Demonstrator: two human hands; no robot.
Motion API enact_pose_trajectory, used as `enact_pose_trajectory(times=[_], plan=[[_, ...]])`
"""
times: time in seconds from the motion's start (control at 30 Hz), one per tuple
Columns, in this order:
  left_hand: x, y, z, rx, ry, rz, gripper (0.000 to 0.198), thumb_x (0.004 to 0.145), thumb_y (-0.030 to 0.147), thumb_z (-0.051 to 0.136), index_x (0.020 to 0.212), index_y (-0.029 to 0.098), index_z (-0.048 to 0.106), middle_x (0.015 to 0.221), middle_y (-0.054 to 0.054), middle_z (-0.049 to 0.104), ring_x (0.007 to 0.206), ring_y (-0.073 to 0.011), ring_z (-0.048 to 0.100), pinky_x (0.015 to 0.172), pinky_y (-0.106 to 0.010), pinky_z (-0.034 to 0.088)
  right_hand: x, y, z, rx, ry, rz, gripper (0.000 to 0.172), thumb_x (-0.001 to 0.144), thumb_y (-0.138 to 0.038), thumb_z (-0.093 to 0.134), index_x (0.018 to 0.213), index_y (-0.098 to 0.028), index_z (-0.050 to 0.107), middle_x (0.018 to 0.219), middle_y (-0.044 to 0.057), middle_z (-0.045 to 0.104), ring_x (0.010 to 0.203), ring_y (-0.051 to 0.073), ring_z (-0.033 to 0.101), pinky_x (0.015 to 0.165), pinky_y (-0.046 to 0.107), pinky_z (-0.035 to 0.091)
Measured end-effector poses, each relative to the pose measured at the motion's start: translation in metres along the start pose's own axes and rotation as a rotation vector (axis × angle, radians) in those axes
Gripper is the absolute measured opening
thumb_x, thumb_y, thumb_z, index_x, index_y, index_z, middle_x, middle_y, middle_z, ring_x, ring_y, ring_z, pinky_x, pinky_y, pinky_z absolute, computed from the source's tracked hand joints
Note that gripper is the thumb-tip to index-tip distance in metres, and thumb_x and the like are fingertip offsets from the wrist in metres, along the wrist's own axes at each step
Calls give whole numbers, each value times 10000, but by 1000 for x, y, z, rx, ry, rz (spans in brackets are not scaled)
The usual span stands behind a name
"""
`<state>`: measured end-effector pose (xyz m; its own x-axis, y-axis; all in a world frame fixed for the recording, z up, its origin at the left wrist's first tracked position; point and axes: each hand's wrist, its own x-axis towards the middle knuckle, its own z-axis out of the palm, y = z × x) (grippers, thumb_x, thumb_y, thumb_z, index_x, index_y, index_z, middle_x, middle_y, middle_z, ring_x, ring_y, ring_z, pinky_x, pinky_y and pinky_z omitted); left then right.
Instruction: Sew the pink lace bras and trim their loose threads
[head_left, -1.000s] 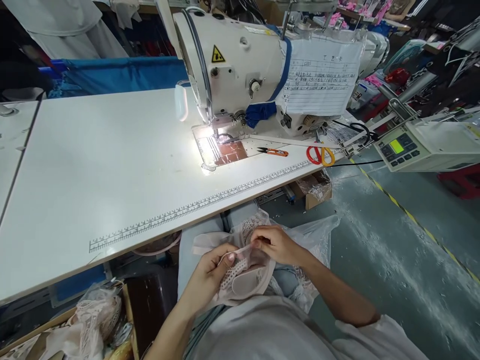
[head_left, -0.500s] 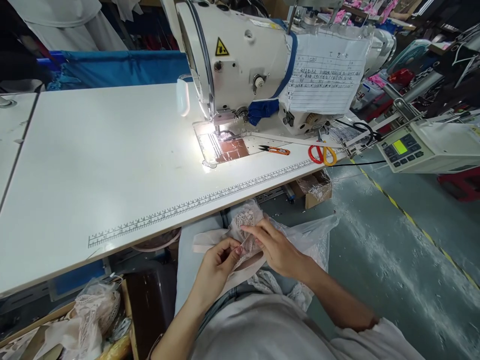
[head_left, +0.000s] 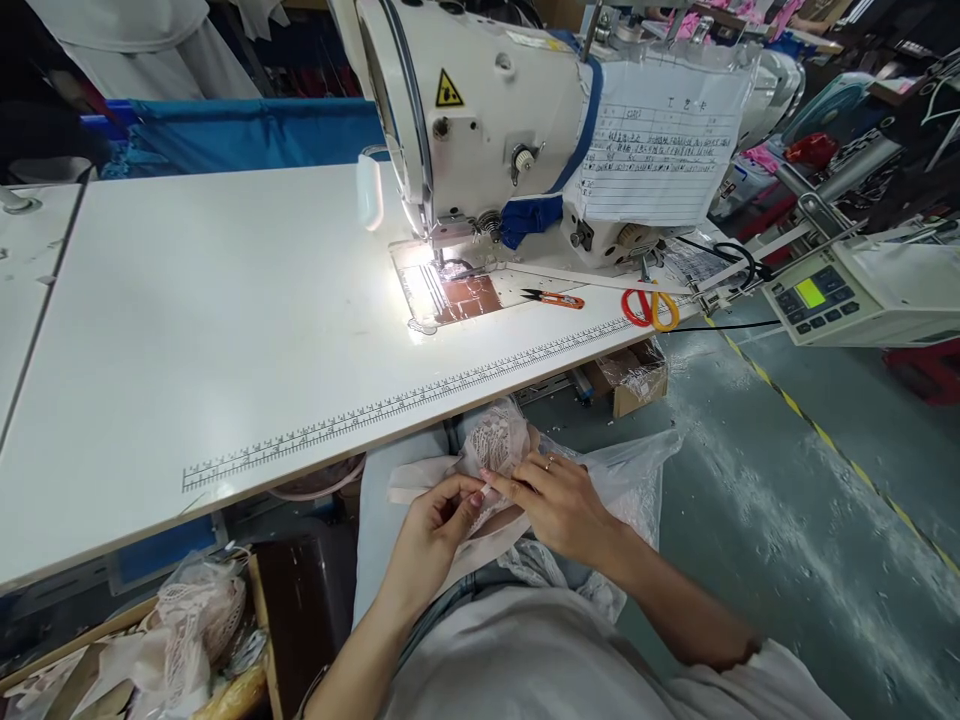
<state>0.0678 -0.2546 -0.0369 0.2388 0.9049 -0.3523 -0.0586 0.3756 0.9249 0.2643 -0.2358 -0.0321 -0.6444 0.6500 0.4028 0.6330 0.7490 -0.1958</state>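
A pale pink lace garment piece [head_left: 495,445] lies on my lap, below the front edge of the white sewing table [head_left: 210,320]. My left hand [head_left: 435,525] pinches a thin pink strap at the piece's edge. Close beside it, my right hand [head_left: 559,495] pinches the same strap, fingertips almost meeting those of the left. A ring shows on one right finger. Under the piece sits a clear plastic bag [head_left: 630,470] with more lace in it.
A white sewing machine [head_left: 480,110] with a paper sheet [head_left: 660,150] taped on stands on the table, its lamp lighting the needle plate [head_left: 450,290]. Orange thread snips [head_left: 555,298] and red-yellow scissors [head_left: 651,308] lie to the right. A box of lace scraps [head_left: 180,640] sits lower left.
My right hand slid leftward along the strap until its fingertips met the left hand's. The garment piece rose a little toward the table edge.
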Motion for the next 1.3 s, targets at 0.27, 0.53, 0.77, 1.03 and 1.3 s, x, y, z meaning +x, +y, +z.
enact_pose_trajectory(times=[0.27, 0.53, 0.77, 1.03, 1.3], plan=[[0, 2, 2, -7, -10, 11, 276, 871, 432, 625, 854, 162, 682, 751, -24, 612, 694, -156, 531, 641, -245, 422, 1, -1, 1, 107, -12, 19, 409, 992, -86, 395, 1364, -193, 530, 836, 56, 656, 793, 186, 620, 643, 300, 480], [5, 4, 6, 328, 43, 207, 200, 868, 313, 613, 800, 190, 755, 761, -53, 700, 755, -211, 597, 746, -297, 443, 6, -10, 0, 668, -111, 321, 390, 1051, -258, 304, 1382, -203, 502, 819, 36, 607, 670, 140, 550, 610, 256, 462], [8, 11, 11, 144, -210, 60, 322, 871, 416, 604, 744, 144, 721, 674, -35, 638, 657, -171, 522, 629, -254, 408, 22, -12, 3, 1630, -46, 748, 516, 774, -658, 685, 672, -161, 590, 506, -84, 356, 411, 47, 220, 406, 216, 181], [3, 2, -2, 106, -163, -61, 474, 830, 575, 595, 597, 175, 491, 573, 45, 351, 554, -106, 297, 527, -229, 267, 20, 57, -17, 1346, 513, 881, 554, 835, -530, 649, 562, -227, 273, 465, -112, 134, 396, 71, 93, 387, 228, 139], [6, 9, -3, 166, -121, -4, 430, 876, 549, 550, 712, 155, 602, 642, 7, 484, 615, -135, 398, 579, -242, 332, 18, 12, -2, 516, -113, 209, 341, 935, -517, 572, 917, -181, 629, 872, 35, 576, 749, 150, 547, 641, 275, 422]])
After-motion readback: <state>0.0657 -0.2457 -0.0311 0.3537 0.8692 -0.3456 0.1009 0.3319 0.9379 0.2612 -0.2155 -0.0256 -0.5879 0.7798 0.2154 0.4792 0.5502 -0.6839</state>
